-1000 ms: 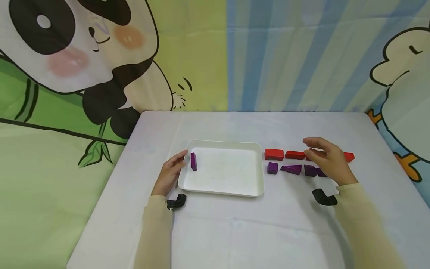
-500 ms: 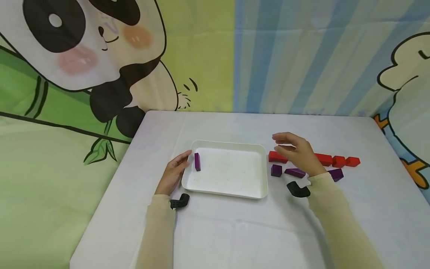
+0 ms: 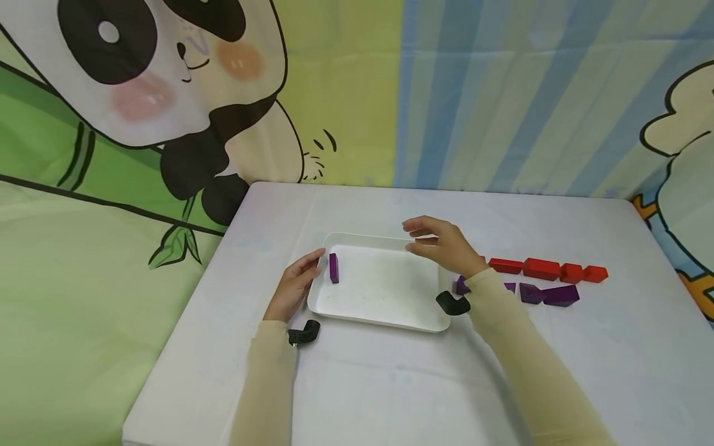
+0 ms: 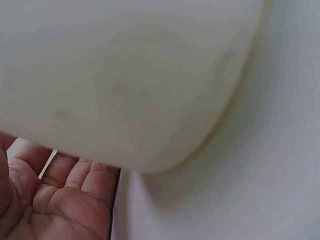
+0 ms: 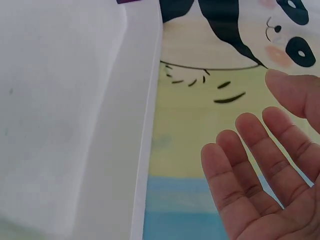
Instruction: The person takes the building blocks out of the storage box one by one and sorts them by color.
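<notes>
A white rectangular tray (image 3: 379,285) lies on the table, holding one narrow purple block (image 3: 333,268) near its left wall. My left hand (image 3: 292,288) rests against the tray's left edge; in the left wrist view the fingers of that hand (image 4: 65,200) lie beside the tray's outer wall (image 4: 125,100). Above the tray's back right part hovers my right hand (image 3: 443,244), holding nothing. The right wrist view has its fingers (image 5: 220,167) spread loosely and apart from the tray (image 5: 60,125).
Right of the tray, a row of red blocks (image 3: 541,269) stretches behind a row of purple blocks (image 3: 561,296). My right forearm partly hides both rows. A printed cloth (image 3: 346,124) with a panda hangs behind the table (image 3: 362,378).
My right hand has moved left from over the block rows to above the tray. The left hand stays at the tray's edge. The whole head view has shifted slightly.
</notes>
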`<act>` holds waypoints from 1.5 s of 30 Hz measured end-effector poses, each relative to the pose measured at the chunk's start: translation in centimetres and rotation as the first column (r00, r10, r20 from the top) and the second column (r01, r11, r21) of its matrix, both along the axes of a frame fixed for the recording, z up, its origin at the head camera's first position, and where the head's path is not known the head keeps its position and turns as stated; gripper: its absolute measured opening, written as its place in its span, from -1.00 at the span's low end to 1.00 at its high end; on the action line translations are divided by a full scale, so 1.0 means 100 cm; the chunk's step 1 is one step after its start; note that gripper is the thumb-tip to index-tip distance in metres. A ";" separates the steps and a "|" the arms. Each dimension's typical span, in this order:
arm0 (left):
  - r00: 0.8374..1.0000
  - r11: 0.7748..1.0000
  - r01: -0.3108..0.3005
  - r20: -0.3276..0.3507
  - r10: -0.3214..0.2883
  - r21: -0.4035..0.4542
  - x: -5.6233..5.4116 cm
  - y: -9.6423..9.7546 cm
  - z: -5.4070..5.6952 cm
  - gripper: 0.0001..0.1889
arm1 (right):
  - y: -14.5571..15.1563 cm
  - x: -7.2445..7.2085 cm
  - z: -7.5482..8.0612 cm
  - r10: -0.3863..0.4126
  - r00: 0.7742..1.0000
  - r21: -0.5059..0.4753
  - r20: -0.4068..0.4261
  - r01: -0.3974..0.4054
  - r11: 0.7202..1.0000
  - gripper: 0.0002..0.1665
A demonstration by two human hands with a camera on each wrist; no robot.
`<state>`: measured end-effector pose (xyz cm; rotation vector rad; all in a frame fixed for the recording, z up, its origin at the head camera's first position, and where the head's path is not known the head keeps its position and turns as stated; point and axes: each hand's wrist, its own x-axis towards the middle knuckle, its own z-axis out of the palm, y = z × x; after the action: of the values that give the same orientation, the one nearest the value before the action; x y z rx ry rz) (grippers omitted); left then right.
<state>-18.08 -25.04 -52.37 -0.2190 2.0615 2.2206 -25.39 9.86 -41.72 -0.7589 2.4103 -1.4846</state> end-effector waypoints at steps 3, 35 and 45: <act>1.000 1.000 0.001 -0.006 -0.001 0.004 0.000 0.000 0.000 -0.47 | -0.016 -0.002 -0.001 0.033 0.999 -0.011 0.022 -0.033 0.999 -0.47; 1.000 1.000 -0.001 0.000 0.001 -0.006 -0.001 0.002 0.003 -0.47 | -0.126 -0.011 -0.041 0.206 0.951 0.029 0.229 -0.218 0.975 -0.19; 1.000 1.000 0.004 -0.012 -0.004 0.012 -0.002 0.001 0.003 -0.46 | -0.144 -0.007 -0.055 0.163 0.955 0.120 0.246 -0.197 0.973 -0.04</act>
<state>-18.26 -24.94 -52.10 -0.2009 2.0524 2.2372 -26.10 -4.57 -47.20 -0.7069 2.1799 -1.2404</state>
